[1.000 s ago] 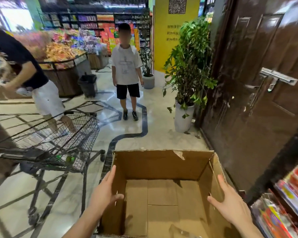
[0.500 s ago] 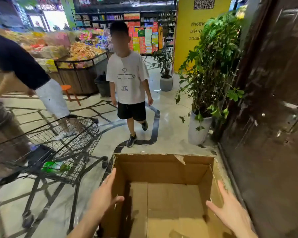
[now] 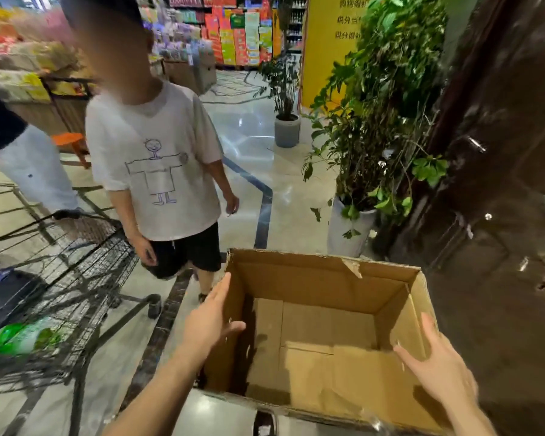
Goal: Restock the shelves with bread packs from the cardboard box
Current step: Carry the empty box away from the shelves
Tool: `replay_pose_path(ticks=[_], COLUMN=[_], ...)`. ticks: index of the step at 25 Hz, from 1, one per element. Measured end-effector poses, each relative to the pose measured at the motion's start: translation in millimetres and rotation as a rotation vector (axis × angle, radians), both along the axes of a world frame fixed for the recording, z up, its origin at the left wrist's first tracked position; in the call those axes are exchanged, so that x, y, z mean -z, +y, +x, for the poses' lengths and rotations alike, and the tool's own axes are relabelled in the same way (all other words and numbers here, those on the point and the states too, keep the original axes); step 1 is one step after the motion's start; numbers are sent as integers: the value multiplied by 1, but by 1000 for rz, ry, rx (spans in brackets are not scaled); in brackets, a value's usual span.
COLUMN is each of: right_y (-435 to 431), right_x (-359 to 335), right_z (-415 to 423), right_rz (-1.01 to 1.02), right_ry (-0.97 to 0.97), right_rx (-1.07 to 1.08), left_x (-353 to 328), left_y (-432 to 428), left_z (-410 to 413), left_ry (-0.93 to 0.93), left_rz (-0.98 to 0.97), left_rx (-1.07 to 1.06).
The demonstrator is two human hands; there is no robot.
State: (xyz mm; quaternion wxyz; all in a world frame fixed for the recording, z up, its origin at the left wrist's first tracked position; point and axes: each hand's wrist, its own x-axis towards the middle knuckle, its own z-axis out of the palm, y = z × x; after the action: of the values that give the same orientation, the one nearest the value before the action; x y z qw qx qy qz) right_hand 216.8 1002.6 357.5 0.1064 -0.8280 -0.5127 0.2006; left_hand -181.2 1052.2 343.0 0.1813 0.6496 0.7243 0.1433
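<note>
Left hand (image 3: pixel 210 325) and right hand (image 3: pixel 439 369), fingers straight, press opposite walls of the cardboard box (image 3: pixel 321 284).

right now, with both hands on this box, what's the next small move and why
Probably hold the box in place for a moment. The left hand and right hand press flat on its side walls. A person in a white T-shirt is close ahead on the left beside the cart, and a potted plant is on the right, so the way forward looks tight.
</note>
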Motion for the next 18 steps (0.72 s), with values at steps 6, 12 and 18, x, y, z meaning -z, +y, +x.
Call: replay_pose_path(ticks=[6, 12, 18], right_y=[156, 297, 489], right_x=[-15, -11, 21], right_z=[14, 23, 13], right_rz=[-5, 27, 40], right_ry=[-63, -62, -12], right_rx=[-10, -19, -177], left_x=[0, -3, 9], left_y=[165, 309, 441], left_z=[14, 21, 6], left_ry=[-17, -31, -29], left_rz=[-35, -16, -51], left_rx=[60, 3, -150])
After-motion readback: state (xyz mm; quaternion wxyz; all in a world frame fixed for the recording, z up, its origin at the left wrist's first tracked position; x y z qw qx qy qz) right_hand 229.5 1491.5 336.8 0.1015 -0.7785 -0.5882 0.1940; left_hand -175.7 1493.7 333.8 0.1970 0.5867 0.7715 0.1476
